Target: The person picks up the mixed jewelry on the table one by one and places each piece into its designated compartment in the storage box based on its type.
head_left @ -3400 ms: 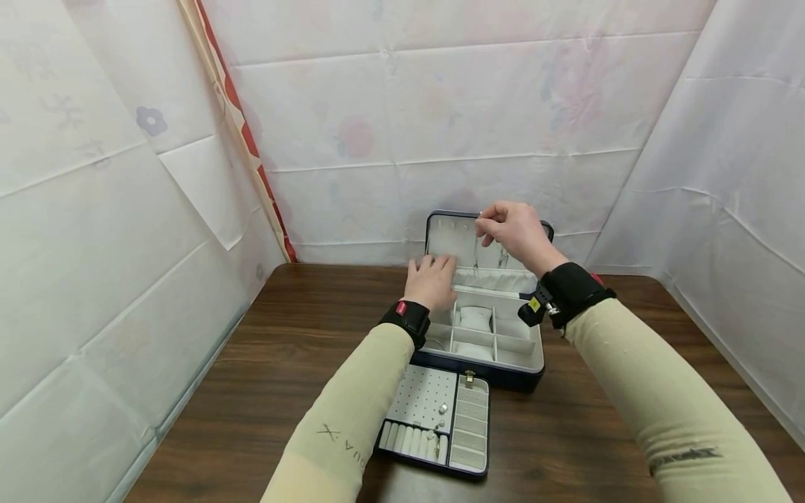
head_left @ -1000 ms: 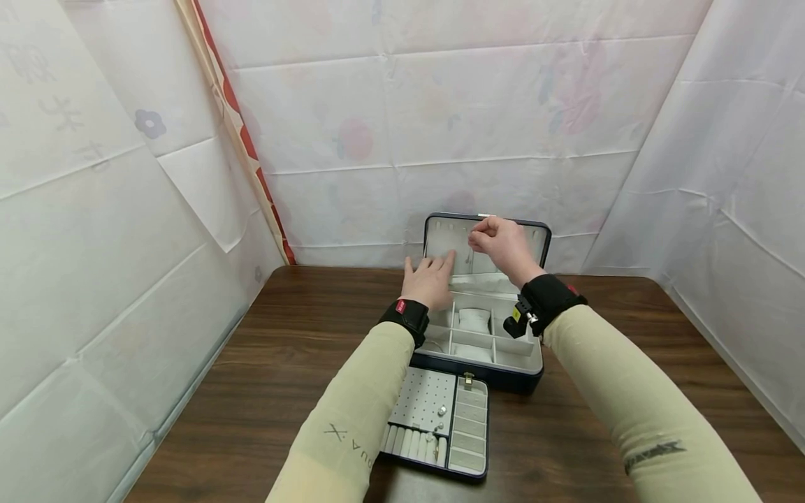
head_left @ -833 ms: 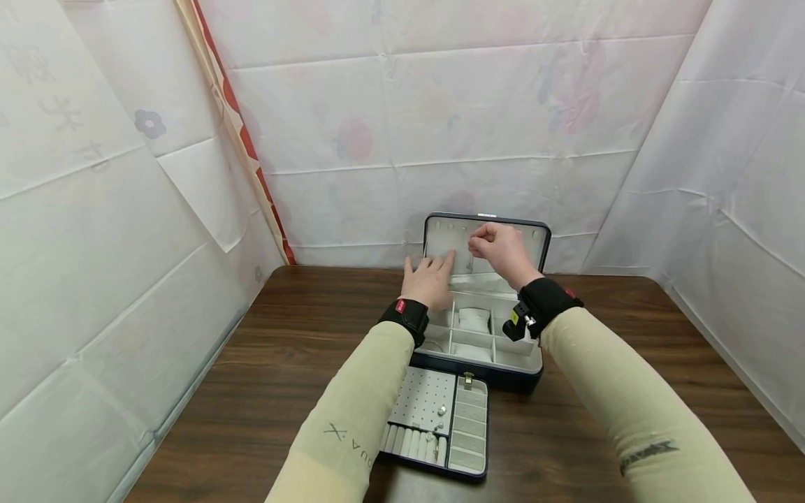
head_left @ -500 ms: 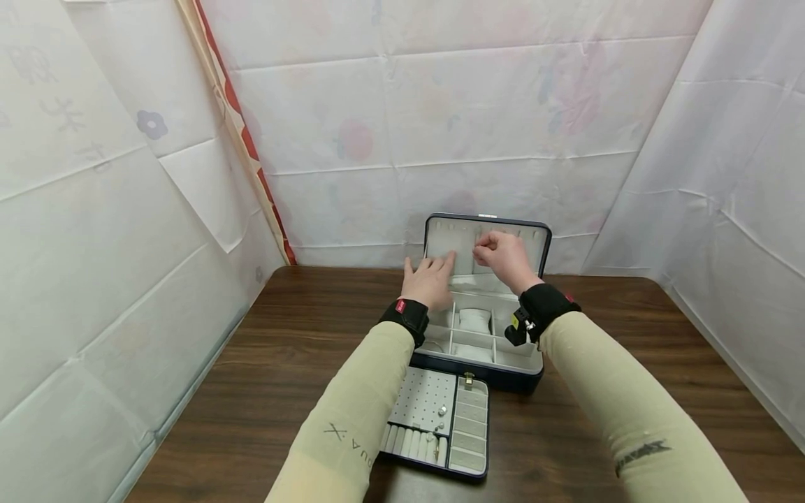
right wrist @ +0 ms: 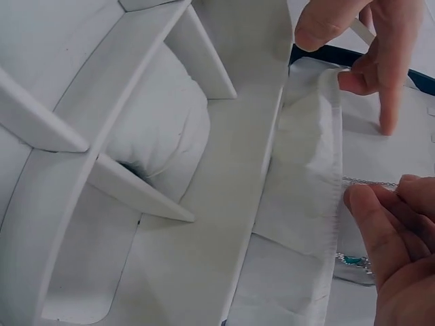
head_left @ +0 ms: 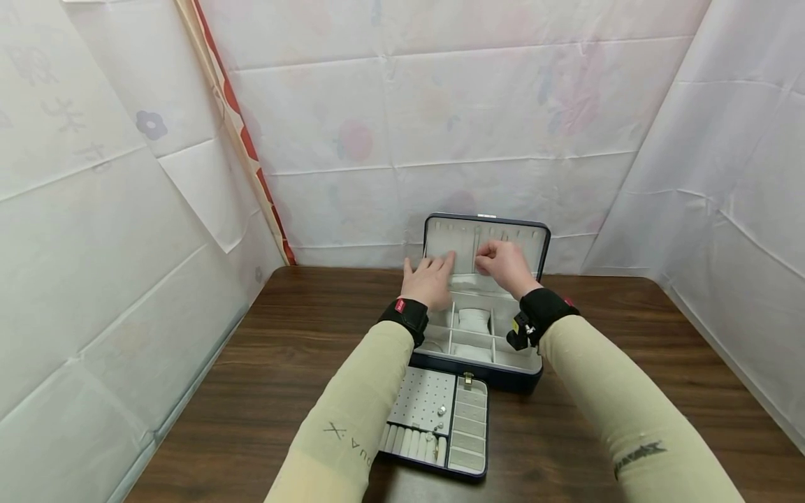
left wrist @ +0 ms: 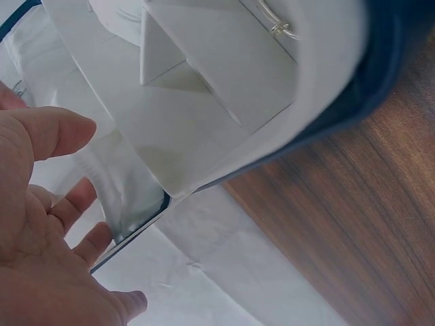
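Note:
A navy jewelry box [head_left: 503, 381] stands with its lid [head_left: 461, 241] raised, the pale lining facing me. My left hand [head_left: 428, 283] lies with spread fingers at the lid's left side, one fingertip on the lining in the right wrist view. My right hand [head_left: 505, 267] pinches a thin silver necklace [right wrist: 367, 181] between thumb and fingers, in front of the lid. The chain runs from the hook row down toward the gathered pocket [right wrist: 299, 197]. Another necklace with a green stone [right wrist: 352, 260] hangs beside it, partly behind the right hand.
In front of the box lies a lift-out tray [head_left: 487, 426] with ring rolls [head_left: 409, 441], small slots and a pegboard holding earrings [head_left: 441, 411]. White cushions [head_left: 474, 320] and a bracelet [left wrist: 277, 28] sit in the box's compartments. White cloth [head_left: 402, 126] hangs behind the brown table [head_left: 302, 335].
My right hand has come down from near the lid's top edge to about its middle, and the chain now shows hanging from the hook row. The left hand stays in place.

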The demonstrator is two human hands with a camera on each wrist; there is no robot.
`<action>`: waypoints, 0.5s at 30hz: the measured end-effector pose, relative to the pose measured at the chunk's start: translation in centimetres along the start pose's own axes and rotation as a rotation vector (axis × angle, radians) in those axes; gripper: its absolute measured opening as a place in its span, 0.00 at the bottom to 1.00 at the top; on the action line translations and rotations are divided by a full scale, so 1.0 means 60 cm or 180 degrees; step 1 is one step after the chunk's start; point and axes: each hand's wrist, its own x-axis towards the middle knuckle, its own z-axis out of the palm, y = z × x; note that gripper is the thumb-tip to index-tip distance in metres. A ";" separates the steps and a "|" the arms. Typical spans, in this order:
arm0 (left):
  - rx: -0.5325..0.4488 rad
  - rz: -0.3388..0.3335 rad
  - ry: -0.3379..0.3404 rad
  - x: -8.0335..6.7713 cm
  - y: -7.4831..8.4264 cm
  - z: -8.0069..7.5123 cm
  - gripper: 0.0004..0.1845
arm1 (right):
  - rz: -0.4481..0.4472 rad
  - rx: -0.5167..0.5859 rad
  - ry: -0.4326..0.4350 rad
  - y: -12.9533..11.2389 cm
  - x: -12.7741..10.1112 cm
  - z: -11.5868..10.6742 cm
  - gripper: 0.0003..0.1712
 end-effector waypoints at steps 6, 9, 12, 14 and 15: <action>-0.0038 0.0015 0.0004 0.003 -0.001 0.002 0.47 | 0.0012 -0.0037 -0.0057 0.005 -0.001 0.000 0.11; -0.0021 0.0034 0.0027 0.005 -0.002 0.005 0.46 | 0.0046 0.0013 -0.0092 0.006 0.000 0.000 0.11; -0.0011 0.0047 0.0033 0.006 -0.004 0.006 0.45 | 0.0088 0.0054 -0.0138 0.005 -0.001 0.000 0.13; -0.0007 0.0048 0.0024 0.006 -0.004 0.007 0.45 | 0.0109 0.0068 -0.0154 0.004 -0.002 0.000 0.13; -0.0010 0.0051 0.0017 0.006 -0.005 0.007 0.45 | 0.0110 0.0062 -0.0162 0.004 -0.003 -0.001 0.13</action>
